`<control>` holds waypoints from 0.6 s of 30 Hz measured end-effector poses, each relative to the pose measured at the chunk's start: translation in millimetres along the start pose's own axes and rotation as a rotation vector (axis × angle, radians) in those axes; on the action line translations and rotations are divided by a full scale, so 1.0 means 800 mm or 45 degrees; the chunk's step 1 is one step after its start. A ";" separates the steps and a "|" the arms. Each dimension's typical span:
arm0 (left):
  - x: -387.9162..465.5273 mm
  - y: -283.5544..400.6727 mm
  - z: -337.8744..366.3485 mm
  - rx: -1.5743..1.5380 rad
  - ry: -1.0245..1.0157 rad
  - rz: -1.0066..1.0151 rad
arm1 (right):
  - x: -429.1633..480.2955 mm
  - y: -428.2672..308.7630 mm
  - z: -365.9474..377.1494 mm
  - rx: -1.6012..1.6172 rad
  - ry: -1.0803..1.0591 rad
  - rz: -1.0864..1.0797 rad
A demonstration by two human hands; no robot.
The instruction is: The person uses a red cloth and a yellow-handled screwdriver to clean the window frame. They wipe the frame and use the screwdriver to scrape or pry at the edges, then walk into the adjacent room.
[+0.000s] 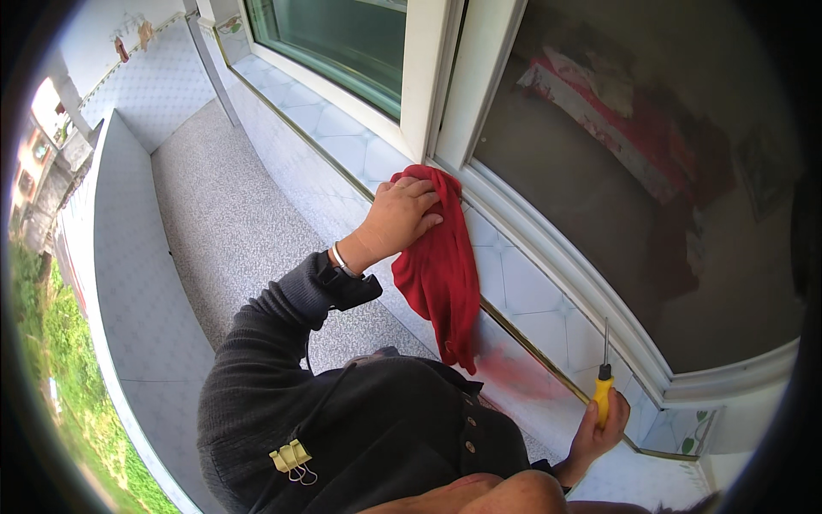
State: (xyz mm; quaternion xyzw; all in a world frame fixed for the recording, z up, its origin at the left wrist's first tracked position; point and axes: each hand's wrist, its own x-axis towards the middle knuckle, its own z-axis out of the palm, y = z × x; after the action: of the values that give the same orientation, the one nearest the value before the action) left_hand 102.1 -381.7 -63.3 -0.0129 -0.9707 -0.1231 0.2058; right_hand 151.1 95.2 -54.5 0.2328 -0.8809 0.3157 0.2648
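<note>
My left hand (pixel 403 215), with a bracelet at its wrist, grips a bunched red cloth (pixel 443 270) on the tiled windowsill (pixel 533 283). The cloth's upper end meets the bottom of the white window frame (pixel 429 138). Its lower end drapes over the sill's gold edge trim (pixel 514 324). In my right hand (pixel 598 424) is a screwdriver (pixel 602 392) with a yellow handle. Its metal shaft points up towards the sliding window's lower track (pixel 578 308); whether the tip touches the track, I cannot tell.
Beyond the right-hand pane (pixel 578 193) a red and white object shows dimly. A reddish smear (pixel 520 379) marks the wall below the sill. Speckled flooring (pixel 225 193) runs along a low tiled parapet (pixel 148 289), with greenery outside. A binder clip (pixel 292 456) hangs on my dark top.
</note>
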 end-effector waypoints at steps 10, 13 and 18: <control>0.083 -0.006 -0.064 -0.456 1.023 0.081 | 0.000 -0.003 0.007 0.061 0.057 -0.037; 0.141 0.001 -0.081 -0.162 1.257 0.290 | 0.005 -0.004 0.012 0.049 0.034 0.010; 0.181 0.017 -0.042 0.277 1.043 0.189 | 0.007 -0.005 0.021 0.077 0.007 -0.008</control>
State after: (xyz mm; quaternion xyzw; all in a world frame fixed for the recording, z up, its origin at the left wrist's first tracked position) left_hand -16.0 -380.2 28.3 -0.0109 -0.8126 0.0002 0.5827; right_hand 143.4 80.0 -60.4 0.2426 -0.8695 0.3420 0.2611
